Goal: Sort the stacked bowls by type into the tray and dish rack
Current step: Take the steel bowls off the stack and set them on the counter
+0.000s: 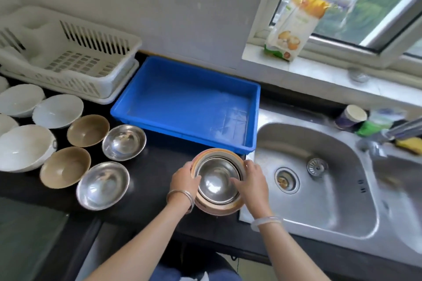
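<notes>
A stack of bowls [206,207] stands on the dark counter in front of the blue tray [141,89], a steel bowl [215,181] nested on top of tan ones. My left hand [183,179] grips the stack's left rim. My right hand [251,181] grips the right rim, thumb inside the steel bowl. To the left, single bowls sit spread out: two steel bowls [124,141] [102,185], two tan bowls [88,130] [65,166] and several white bowls [58,110]. The white dish rack [75,57] stands at the back left with no bowls in it.
A steel sink [308,180] lies right of the stack, with a faucet [402,129], cup and sponge at its far right. A food packet [294,25] leans on the window sill. The counter's front edge runs just below my forearms.
</notes>
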A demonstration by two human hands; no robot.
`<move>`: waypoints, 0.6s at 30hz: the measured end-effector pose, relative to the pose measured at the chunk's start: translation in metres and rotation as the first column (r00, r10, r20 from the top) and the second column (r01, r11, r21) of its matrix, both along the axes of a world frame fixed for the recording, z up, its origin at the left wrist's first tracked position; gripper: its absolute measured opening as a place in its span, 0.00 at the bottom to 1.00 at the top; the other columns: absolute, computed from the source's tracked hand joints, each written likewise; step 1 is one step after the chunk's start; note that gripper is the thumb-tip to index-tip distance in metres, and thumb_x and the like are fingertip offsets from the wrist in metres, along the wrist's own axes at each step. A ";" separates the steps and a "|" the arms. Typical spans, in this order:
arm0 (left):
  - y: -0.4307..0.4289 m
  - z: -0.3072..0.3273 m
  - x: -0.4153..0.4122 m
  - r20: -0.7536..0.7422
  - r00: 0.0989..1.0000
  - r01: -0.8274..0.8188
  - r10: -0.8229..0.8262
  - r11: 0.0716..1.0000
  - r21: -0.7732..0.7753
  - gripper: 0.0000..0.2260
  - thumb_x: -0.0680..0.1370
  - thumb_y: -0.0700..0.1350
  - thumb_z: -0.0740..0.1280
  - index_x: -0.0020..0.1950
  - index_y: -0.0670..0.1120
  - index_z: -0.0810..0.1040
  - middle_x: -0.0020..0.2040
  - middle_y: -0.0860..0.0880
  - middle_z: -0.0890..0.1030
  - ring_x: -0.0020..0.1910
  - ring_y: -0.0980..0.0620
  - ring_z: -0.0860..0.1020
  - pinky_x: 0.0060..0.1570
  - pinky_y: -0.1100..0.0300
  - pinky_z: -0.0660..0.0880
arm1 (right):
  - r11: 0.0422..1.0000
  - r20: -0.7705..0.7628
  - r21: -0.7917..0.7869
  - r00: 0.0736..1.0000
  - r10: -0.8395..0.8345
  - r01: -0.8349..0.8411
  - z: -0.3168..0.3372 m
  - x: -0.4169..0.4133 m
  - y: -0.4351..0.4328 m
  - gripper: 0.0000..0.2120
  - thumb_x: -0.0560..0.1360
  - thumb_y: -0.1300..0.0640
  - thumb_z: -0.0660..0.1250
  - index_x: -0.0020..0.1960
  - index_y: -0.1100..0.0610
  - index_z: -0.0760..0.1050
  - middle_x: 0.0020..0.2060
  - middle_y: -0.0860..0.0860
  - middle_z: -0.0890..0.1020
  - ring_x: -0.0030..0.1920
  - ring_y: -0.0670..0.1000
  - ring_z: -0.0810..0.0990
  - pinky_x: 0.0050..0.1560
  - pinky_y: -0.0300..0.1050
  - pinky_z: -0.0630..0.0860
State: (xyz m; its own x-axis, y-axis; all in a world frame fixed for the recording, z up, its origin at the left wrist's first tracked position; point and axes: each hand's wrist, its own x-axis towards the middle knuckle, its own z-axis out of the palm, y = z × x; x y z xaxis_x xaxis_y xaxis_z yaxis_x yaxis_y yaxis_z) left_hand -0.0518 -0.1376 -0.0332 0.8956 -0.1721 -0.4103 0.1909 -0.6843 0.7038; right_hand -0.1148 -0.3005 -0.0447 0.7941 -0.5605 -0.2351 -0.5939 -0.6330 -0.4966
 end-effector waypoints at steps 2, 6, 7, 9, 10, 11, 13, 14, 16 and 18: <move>-0.001 -0.001 0.000 0.008 1.000 0.008 -0.008 1.000 0.021 0.15 0.76 0.42 0.65 0.62 0.47 0.73 0.55 0.47 0.80 0.54 0.47 0.78 0.56 0.52 0.76 | 1.000 0.009 -0.017 1.000 -0.009 0.009 -0.001 0.002 0.003 0.21 0.69 0.53 0.73 0.57 0.53 0.70 0.50 0.51 0.76 0.50 0.54 0.77 0.42 0.45 0.71; 0.000 -0.001 0.001 0.004 1.000 0.025 -0.025 0.999 0.032 0.14 0.75 0.42 0.66 0.60 0.47 0.73 0.53 0.47 0.81 0.51 0.48 0.79 0.53 0.53 0.77 | 0.997 -0.023 -0.081 1.000 0.002 -0.004 0.001 0.007 0.003 0.14 0.72 0.55 0.69 0.54 0.54 0.69 0.48 0.53 0.77 0.45 0.56 0.78 0.39 0.46 0.72; 0.001 -0.001 0.001 0.003 1.000 0.030 -0.030 0.999 0.036 0.13 0.75 0.42 0.66 0.60 0.47 0.73 0.53 0.47 0.81 0.50 0.48 0.79 0.53 0.53 0.77 | 0.995 -0.032 -0.097 0.999 0.010 -0.013 0.002 0.007 0.001 0.12 0.73 0.56 0.68 0.54 0.55 0.70 0.48 0.54 0.77 0.45 0.56 0.78 0.38 0.45 0.71; 0.001 -0.001 0.001 0.003 0.999 0.036 -0.036 0.998 0.048 0.13 0.75 0.42 0.66 0.59 0.47 0.73 0.52 0.47 0.81 0.49 0.48 0.79 0.52 0.53 0.78 | 0.993 -0.041 -0.117 0.999 0.025 -0.030 0.003 0.008 -0.001 0.09 0.74 0.58 0.65 0.53 0.56 0.71 0.48 0.54 0.78 0.44 0.57 0.78 0.38 0.44 0.68; 0.001 -0.001 0.001 0.003 0.999 0.036 -0.036 0.998 0.052 0.13 0.75 0.42 0.66 0.59 0.47 0.73 0.52 0.47 0.81 0.49 0.48 0.79 0.52 0.53 0.78 | 0.990 -0.045 -0.132 0.998 0.036 -0.041 0.004 0.009 -0.002 0.08 0.74 0.58 0.64 0.53 0.56 0.72 0.47 0.54 0.78 0.44 0.57 0.78 0.38 0.44 0.68; 0.000 -0.001 0.001 0.003 0.999 0.035 -0.035 0.998 0.054 0.13 0.75 0.42 0.67 0.59 0.47 0.73 0.52 0.47 0.81 0.49 0.48 0.79 0.52 0.53 0.78 | 0.987 -0.049 -0.153 0.998 0.050 -0.057 0.005 0.009 -0.002 0.08 0.74 0.58 0.63 0.53 0.56 0.73 0.47 0.54 0.78 0.45 0.56 0.78 0.37 0.43 0.67; 0.000 -0.001 0.002 0.000 0.999 0.036 -0.036 0.998 0.056 0.14 0.75 0.41 0.67 0.59 0.46 0.73 0.52 0.47 0.81 0.49 0.48 0.79 0.52 0.53 0.78 | 0.976 -0.055 -0.199 0.996 0.074 -0.084 0.006 0.008 -0.002 0.08 0.75 0.58 0.61 0.53 0.56 0.73 0.47 0.54 0.78 0.44 0.56 0.78 0.37 0.43 0.66; 0.000 -0.001 0.002 -0.003 0.999 0.039 -0.038 0.998 0.059 0.14 0.75 0.41 0.66 0.59 0.46 0.73 0.52 0.47 0.81 0.49 0.48 0.79 0.52 0.53 0.78 | 0.971 -0.058 -0.219 0.995 0.082 -0.093 0.006 0.008 -0.002 0.07 0.75 0.58 0.60 0.53 0.56 0.73 0.47 0.54 0.79 0.44 0.56 0.78 0.37 0.43 0.65; -0.001 -0.001 0.003 -0.008 0.999 0.041 -0.040 0.997 0.063 0.14 0.75 0.41 0.66 0.60 0.47 0.73 0.52 0.47 0.80 0.49 0.48 0.80 0.51 0.53 0.78 | 0.962 -0.066 -0.253 0.994 0.092 -0.106 0.006 0.008 -0.001 0.08 0.77 0.57 0.59 0.53 0.56 0.73 0.46 0.54 0.79 0.44 0.57 0.78 0.36 0.43 0.65; -0.001 -0.002 0.003 -0.008 0.999 0.040 -0.040 0.997 0.069 0.13 0.75 0.41 0.66 0.59 0.47 0.73 0.52 0.47 0.80 0.49 0.48 0.80 0.51 0.54 0.78 | 0.955 -0.074 -0.276 0.993 0.093 -0.110 0.006 0.008 -0.002 0.08 0.78 0.57 0.58 0.53 0.56 0.74 0.46 0.54 0.80 0.44 0.57 0.79 0.36 0.43 0.66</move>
